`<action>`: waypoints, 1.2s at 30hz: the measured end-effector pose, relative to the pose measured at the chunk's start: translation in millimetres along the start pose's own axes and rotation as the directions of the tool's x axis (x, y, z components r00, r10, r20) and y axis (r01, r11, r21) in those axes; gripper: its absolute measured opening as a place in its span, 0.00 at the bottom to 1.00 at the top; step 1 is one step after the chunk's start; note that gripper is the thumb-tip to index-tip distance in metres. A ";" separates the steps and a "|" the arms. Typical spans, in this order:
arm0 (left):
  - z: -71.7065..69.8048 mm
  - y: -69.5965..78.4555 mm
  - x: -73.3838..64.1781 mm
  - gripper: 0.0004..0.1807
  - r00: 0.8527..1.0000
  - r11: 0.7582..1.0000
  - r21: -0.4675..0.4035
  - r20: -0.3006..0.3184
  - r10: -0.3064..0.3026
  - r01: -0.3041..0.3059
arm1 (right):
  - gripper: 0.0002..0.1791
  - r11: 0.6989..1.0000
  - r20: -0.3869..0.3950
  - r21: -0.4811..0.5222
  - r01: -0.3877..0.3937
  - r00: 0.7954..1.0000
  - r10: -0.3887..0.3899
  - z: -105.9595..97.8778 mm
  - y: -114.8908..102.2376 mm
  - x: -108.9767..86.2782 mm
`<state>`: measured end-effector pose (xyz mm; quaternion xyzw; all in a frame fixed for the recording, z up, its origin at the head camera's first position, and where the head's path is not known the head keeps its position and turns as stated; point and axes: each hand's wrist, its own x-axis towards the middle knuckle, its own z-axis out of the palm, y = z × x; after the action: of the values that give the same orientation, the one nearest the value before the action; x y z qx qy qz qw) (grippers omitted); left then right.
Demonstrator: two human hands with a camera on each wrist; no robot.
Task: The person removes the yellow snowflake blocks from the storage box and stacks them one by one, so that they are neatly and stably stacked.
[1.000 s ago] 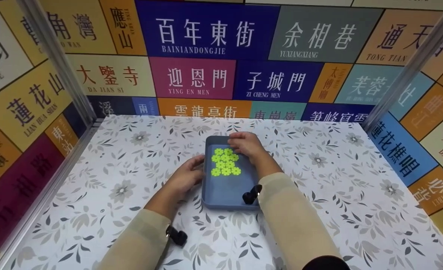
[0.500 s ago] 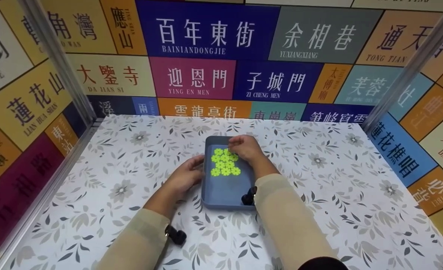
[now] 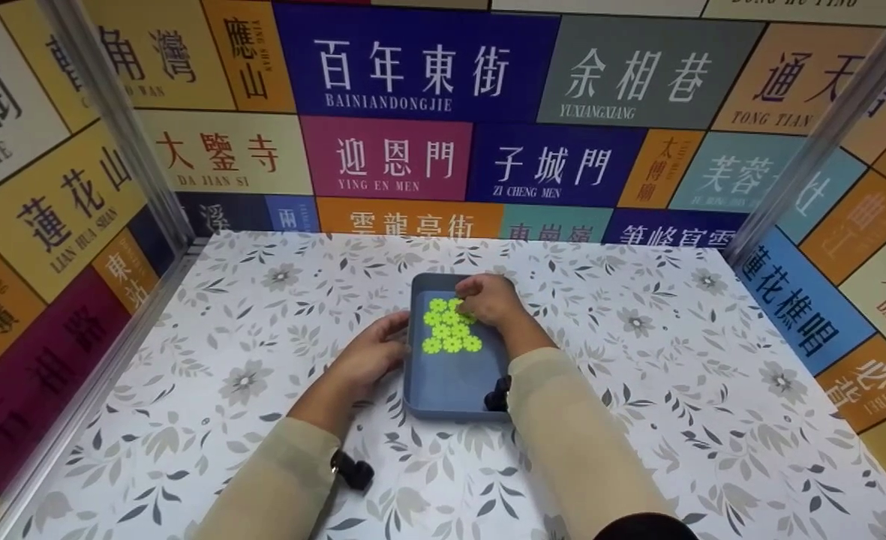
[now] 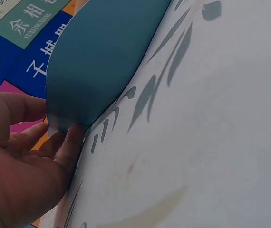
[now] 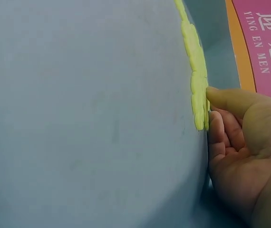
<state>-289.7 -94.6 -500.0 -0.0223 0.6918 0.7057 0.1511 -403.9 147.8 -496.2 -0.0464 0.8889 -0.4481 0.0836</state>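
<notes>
A shallow blue-grey tray [image 3: 450, 390] holds several flat yellow-green flower pieces [image 3: 451, 330] packed in rows over its far half. My left hand [image 3: 367, 356] rests against the tray's left wall from outside. In the left wrist view, its fingertips touch the tray's wall [image 4: 92, 61] near the corner. Inside the far right part of the tray, my right hand [image 3: 490, 300] covers part of the upper right flower. Seen from the right wrist, the thumb [image 5: 221, 95] meets the edge of the yellow-green piece, and the other fingers curl beneath it.
The tray stands on a table covered with a white leaf-and-flower cloth [image 3: 262, 322]. Panels with Chinese lettering [image 3: 412, 67] wall the back and both sides. A small black device [image 3: 354, 472] is strapped on the left wrist, another [image 3: 497, 394] on the right.
My right hand has come down and slightly toward me, from the tray's far right edge onto the upper right flower piece. The left hand and the tray have stayed put.
</notes>
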 end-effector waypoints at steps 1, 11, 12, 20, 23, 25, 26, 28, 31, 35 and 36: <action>-0.1 0.0 0.1 0.42 1.000 1.000 -0.004 0.004 0.000 0.000 | 0.20 1.000 0.000 -0.005 -0.002 1.000 0.002 0.1 0.2 0.3; -1.6 -1.8 0.0 0.41 1.000 1.000 -0.014 0.015 0.019 -0.019 | 0.21 0.999 -0.023 0.016 0.031 0.999 -0.031 3.6 -1.6 -2.0; -1.7 -2.0 0.3 0.41 1.000 1.000 -0.015 0.017 0.019 -0.018 | 0.21 0.999 -0.030 0.015 0.034 0.999 -0.033 3.7 -1.8 -2.2; -1.3 -3.6 1.6 0.41 0.999 0.999 -0.012 0.026 0.040 -0.040 | 0.18 0.996 -0.079 0.076 0.056 0.996 -0.050 2.7 -2.0 -0.4; -1.3 -4.3 1.1 0.42 0.997 0.998 -0.016 0.040 0.065 -0.064 | 0.17 0.988 -0.096 0.148 0.042 0.995 -0.028 1.7 -4.1 -0.4; -1.4 -4.2 0.8 0.41 0.997 0.998 -0.016 0.034 0.063 -0.063 | 0.17 0.974 -0.098 0.225 0.018 0.995 0.004 0.3 -7.5 -2.1; -1.5 -4.4 0.5 0.41 0.997 0.998 -0.016 0.033 0.064 -0.063 | 0.17 0.964 -0.095 0.266 0.001 0.995 0.025 -0.5 -9.4 -2.7; -1.8 -4.6 -0.4 0.41 0.998 0.998 -0.012 0.026 0.060 -0.060 | 0.19 0.937 -0.091 0.347 -0.027 0.994 0.062 -2.3 -13.3 -3.3; -3.1 -5.5 -1.3 0.40 0.998 0.998 -0.008 0.022 0.058 -0.058 | 0.20 0.900 -0.081 0.431 -0.056 0.992 0.101 -4.5 -18.0 -2.7; -5.6 -7.4 -0.1 0.40 0.997 0.998 -0.009 0.034 0.065 -0.065 | 0.19 0.872 -0.076 0.483 -0.083 0.988 0.136 -6.8 -21.3 -1.4; -6.2 -7.7 0.4 0.41 0.997 0.998 -0.011 0.037 0.066 -0.066 | 0.18 0.866 -0.076 0.493 -0.086 0.987 0.141 -7.6 -22.1 -1.1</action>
<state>-289.3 -100.6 -507.8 0.0130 0.6858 0.7139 0.1405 -404.1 140.9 -473.8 0.0533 0.7515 -0.6539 0.0698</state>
